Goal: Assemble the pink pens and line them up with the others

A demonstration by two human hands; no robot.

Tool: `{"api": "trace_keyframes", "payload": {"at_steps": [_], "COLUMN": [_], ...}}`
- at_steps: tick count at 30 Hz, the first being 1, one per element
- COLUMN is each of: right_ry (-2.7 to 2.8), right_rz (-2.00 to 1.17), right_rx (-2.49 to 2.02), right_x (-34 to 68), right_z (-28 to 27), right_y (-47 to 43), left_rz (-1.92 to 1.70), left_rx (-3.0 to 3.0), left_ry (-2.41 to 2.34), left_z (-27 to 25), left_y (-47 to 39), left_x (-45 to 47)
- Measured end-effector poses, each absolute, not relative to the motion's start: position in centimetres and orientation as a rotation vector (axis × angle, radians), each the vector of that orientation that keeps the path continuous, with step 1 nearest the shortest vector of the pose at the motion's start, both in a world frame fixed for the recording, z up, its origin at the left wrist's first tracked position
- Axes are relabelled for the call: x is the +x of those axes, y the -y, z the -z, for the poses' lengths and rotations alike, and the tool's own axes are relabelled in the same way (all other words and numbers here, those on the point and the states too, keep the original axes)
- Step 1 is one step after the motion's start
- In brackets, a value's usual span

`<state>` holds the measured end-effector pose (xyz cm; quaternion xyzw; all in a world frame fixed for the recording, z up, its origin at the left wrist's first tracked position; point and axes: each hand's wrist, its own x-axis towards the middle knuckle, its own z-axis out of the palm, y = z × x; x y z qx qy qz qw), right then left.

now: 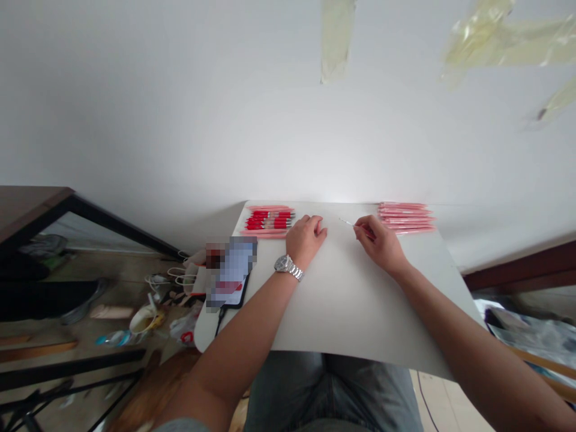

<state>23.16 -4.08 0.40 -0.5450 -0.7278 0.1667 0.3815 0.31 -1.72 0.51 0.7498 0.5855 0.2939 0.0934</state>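
Observation:
My right hand (377, 241) is closed in a pinch on a thin pen refill (347, 222), whose pale, narrow end points left toward my other hand. Across a small gap, my left hand (306, 235) rests over the table with curled fingers and a silver watch at its wrist. What its fingers hold, if anything, is hidden. Just left of it lie several red pens (270, 220) in a row, with pink barrels (263, 233) beside them. Behind my right hand is a stack of slim pink pieces (405, 217).
The white table (351, 312) stands against a white wall with peeling tape (337, 39). A phone (234, 276) with a cable lies at the table's left edge. Cluttered floor on the left holds a cup (143, 320) and bags; plastic wrapping (535, 336) is at right.

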Motion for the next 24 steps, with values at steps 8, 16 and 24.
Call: {"api": "trace_keyframes", "payload": {"at_steps": [8, 16, 24], "right_ry": [1.858, 1.855, 1.855], "right_rz": [-0.432, -0.447, -0.448], "right_rx": [-1.390, -1.401, -1.394], "right_x": [23.21, 23.17, 23.15], "right_z": [-0.31, -0.29, -0.22], "right_y": [4.04, 4.06, 4.02], "left_rz": [-0.935, -0.958, -1.018], "left_rx": [2.256, 2.259, 2.195], "left_ry": [-1.730, -1.715, -1.712], "left_z": [0.24, 0.44, 0.27], "left_y": [1.45, 1.35, 1.47], "left_x": [0.26, 0.22, 0.22]}}
